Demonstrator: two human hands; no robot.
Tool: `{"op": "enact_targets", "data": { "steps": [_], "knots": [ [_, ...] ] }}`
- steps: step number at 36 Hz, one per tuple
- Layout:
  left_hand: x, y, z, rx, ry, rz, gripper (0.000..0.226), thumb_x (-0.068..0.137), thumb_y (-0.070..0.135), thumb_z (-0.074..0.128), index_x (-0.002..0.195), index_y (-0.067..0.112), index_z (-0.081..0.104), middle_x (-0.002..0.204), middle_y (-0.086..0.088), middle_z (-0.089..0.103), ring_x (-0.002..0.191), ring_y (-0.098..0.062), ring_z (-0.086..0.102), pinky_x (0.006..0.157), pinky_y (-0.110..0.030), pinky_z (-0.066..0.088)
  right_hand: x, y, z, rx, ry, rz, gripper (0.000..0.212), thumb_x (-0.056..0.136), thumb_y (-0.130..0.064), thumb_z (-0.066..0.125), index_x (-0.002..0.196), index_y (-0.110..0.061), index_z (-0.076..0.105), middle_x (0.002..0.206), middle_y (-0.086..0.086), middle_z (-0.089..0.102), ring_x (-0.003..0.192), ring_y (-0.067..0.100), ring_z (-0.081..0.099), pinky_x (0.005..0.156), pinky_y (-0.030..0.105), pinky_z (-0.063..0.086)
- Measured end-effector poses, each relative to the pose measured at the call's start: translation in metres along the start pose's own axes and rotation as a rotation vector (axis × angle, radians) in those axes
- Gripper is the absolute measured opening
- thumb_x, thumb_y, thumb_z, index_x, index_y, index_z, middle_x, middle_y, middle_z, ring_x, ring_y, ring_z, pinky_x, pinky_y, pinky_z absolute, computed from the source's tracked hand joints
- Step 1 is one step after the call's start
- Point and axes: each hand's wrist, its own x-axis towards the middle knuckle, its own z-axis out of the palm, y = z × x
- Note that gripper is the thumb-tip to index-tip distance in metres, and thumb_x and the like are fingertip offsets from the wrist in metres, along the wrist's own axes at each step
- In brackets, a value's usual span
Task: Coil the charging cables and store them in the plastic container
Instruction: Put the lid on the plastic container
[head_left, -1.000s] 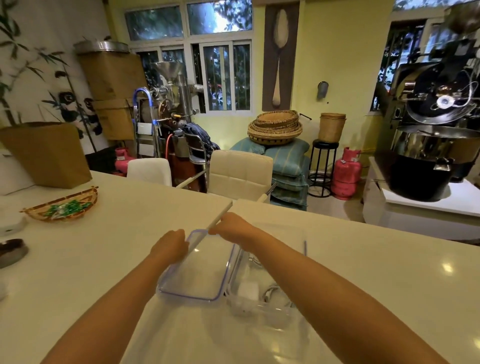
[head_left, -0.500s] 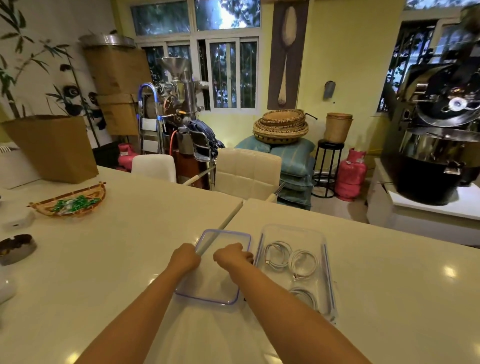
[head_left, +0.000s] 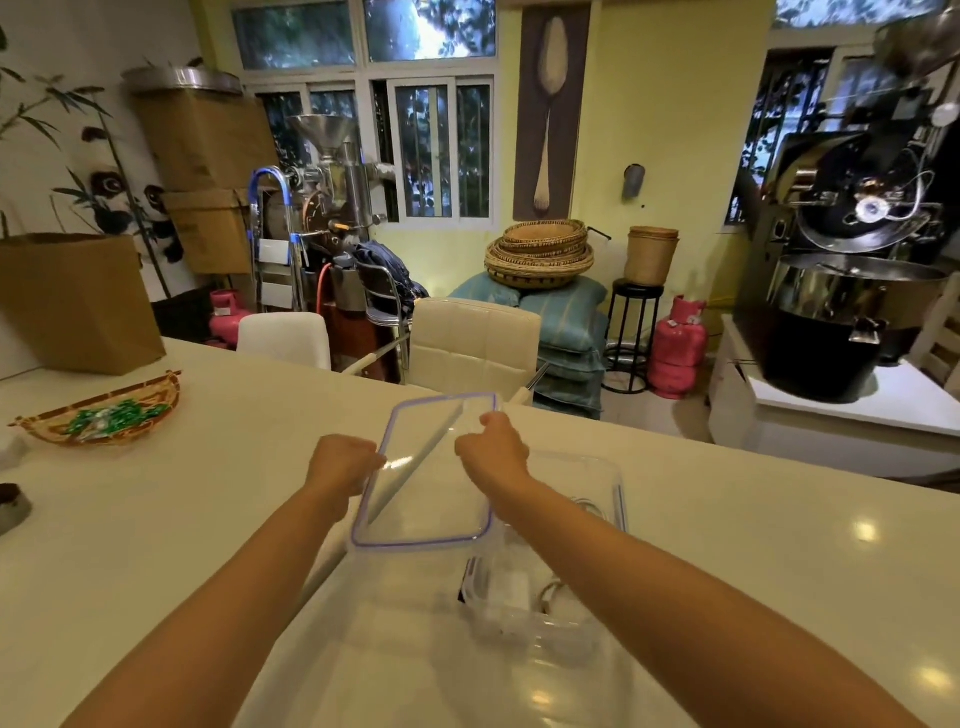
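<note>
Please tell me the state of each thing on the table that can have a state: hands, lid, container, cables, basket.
left hand: closed on the lid's left edge
right hand: closed on the lid's far right edge
lid: off the container, held tilted above the table
plastic container: uncovered, resting on the table
cables: inside the container, mostly hidden by the right arm
woven basket: holds green wrapped items

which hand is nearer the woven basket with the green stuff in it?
Left. The left hand grips the clear lid's left edge, on the side toward the basket. The right hand holds the lid's opposite edge, farther away.
</note>
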Motion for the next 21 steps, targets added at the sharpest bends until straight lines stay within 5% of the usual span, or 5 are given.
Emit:
{"op": "enact_targets", "data": {
  "steps": [3,8,14,18,21],
  "knots": [
    [-0.016,0.012,0.022,0.021,-0.055,0.028,0.026,0.077,-0.009,0.062,0.102,-0.009,0.059,0.106,-0.021,0.057,0.099,-0.034,0.054,0.078,-0.038,0.046,-0.002,0.01,-0.026,0.023,0.04,-0.019,0.05,0.085,-0.008,0.046,0.134,-0.01,0.034,0.137,0.015,0.041,0.125,0.033,0.038,0.104,0.044,0.037],
    [-0.038,0.014,0.057,0.125,-0.139,0.04,0.031,0.079,-0.006,0.062,0.109,-0.009,0.058,0.119,-0.027,0.057,0.107,-0.037,0.055,0.076,-0.038,0.047,-0.008,0.039,-0.059,0.081,0.087,0.068,0.048,0.086,-0.008,0.043,0.134,-0.01,0.033,0.137,0.015,0.042,0.123,0.032,0.04,0.092,0.034,0.039],
    [-0.054,0.011,0.078,0.21,-0.186,0.041,0.023,0.077,-0.004,0.065,0.1,-0.006,0.062,0.105,-0.022,0.061,0.097,-0.033,0.059,0.069,-0.034,0.049,-0.02,0.062,-0.078,0.024,0.079,0.134,0.045,0.086,-0.009,0.045,0.13,-0.004,0.036,0.136,0.017,0.042,0.121,0.033,0.043,0.098,0.038,0.039],
    [-0.062,0.009,0.086,0.276,-0.201,0.081,0.022,0.073,-0.011,0.062,0.06,0.007,0.057,0.084,-0.016,0.055,0.077,-0.027,0.052,0.057,-0.028,0.042,-0.027,0.069,-0.083,-0.048,0.022,0.172,0.052,0.086,-0.012,0.046,0.135,-0.003,0.029,0.14,0.019,0.037,0.125,0.034,0.037,0.106,0.043,0.035],
    [-0.067,0.011,0.089,0.314,-0.2,0.113,0.01,0.072,-0.009,0.063,0.076,-0.001,0.066,0.087,-0.017,0.059,0.078,-0.027,0.055,0.066,-0.034,0.047,-0.03,0.073,-0.088,-0.089,-0.004,0.183,0.053,0.087,-0.012,0.047,0.135,-0.003,0.028,0.138,0.019,0.039,0.124,0.034,0.038,0.106,0.043,0.035]
  ]
}}
